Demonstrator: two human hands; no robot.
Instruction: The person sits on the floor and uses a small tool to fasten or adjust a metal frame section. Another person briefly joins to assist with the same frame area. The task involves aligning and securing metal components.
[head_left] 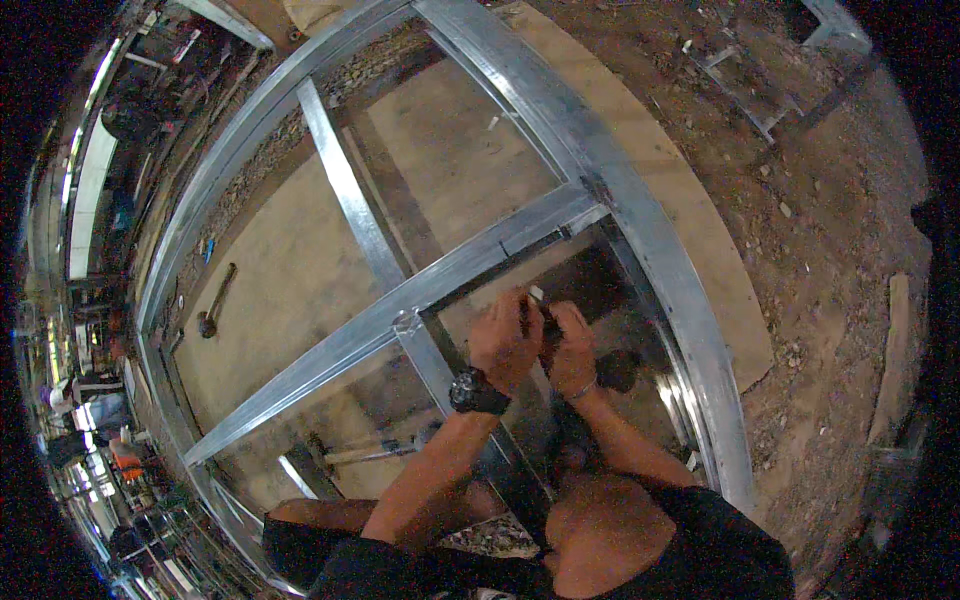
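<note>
My left hand, with a dark watch on its wrist, is closed with its fingers pinched together. Close against it, my right hand is closed too, its fingers bent inward. Between the fingertips shows a small whitish piece; its kind is too small to tell, and the fingers hide much of what they hold. Both hands are over the near right opening of a large silvery metal frame, just short of its long crossbar.
Brownish board lies beneath the frame. On it, a hammer-like tool rests at left, and a long-handled tool lies near my left forearm. Dirt ground with a small metal piece stretches right. Cluttered racks line the far left.
</note>
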